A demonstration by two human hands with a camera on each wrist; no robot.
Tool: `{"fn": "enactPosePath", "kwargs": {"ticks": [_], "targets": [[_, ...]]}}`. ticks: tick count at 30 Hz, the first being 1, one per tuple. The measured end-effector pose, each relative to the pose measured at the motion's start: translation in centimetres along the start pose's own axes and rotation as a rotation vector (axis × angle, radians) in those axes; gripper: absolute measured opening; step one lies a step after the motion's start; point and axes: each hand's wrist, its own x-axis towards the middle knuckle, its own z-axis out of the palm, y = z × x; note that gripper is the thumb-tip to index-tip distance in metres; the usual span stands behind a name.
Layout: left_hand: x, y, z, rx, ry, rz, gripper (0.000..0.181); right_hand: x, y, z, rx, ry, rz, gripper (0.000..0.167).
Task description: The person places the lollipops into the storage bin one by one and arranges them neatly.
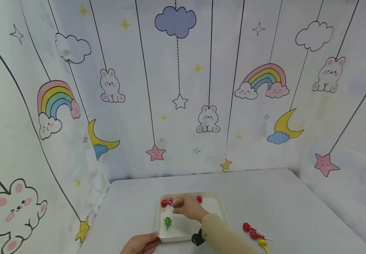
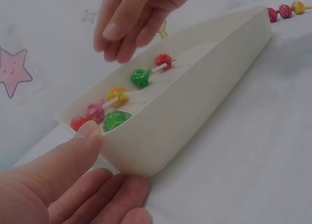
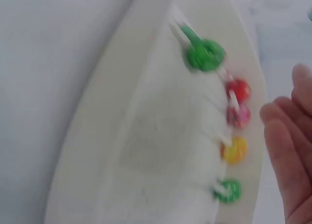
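A white rectangular tray [image 1: 183, 227] holds several wrapped lollipops. Along its far side lie a red lollipop [image 1: 164, 203], a pink one [image 1: 170, 201], a yellow one [image 2: 117, 95], a green one [image 2: 140, 78] and another red one [image 1: 199, 199]. A second green lollipop [image 1: 168, 222] lies closer to the tray's near left. My left hand [image 1: 141, 243] grips the near left corner, thumb at the rim and fingers low against the outside. Above the row, my right hand [image 1: 190, 208] hovers with loosely bent fingers and nothing between them; it partly hides the row in the head view.
Right of the tray, two red lollipops [image 1: 253, 234] and a yellow one [image 1: 263, 243] lie on the white table [image 1: 265, 197]. A printed white curtain [image 1: 183, 141] stands behind the table and along its sides.
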Motion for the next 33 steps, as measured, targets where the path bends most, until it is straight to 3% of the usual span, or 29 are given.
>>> {"fn": "enactPosePath", "kwargs": {"ticks": [8,14,19,25,33], "targets": [[0.4,-0.1,-0.1,0.048,0.031,-0.051,0.062,-1.7,4.9,-7.4,0.185,0.011,0.026,0.027],[0.5,-0.2,-0.2,0.066,0.036,-0.069,0.064,-4.7,8.7,-13.5,0.166,0.010,-0.002,0.036],[0.3,-0.1,-0.4,0.063,0.032,-0.036,0.065,-7.7,11.3,-17.2,0.158,-0.003,0.021,0.035],[0.0,0.2,-0.4,0.043,0.021,-0.027,0.065,-10.9,15.2,-18.6,0.136,-0.040,0.078,0.034],[0.0,0.3,0.0,0.060,0.009,-0.043,0.062,-12.7,17.8,-17.3,0.095,-0.116,0.111,0.027]]}}
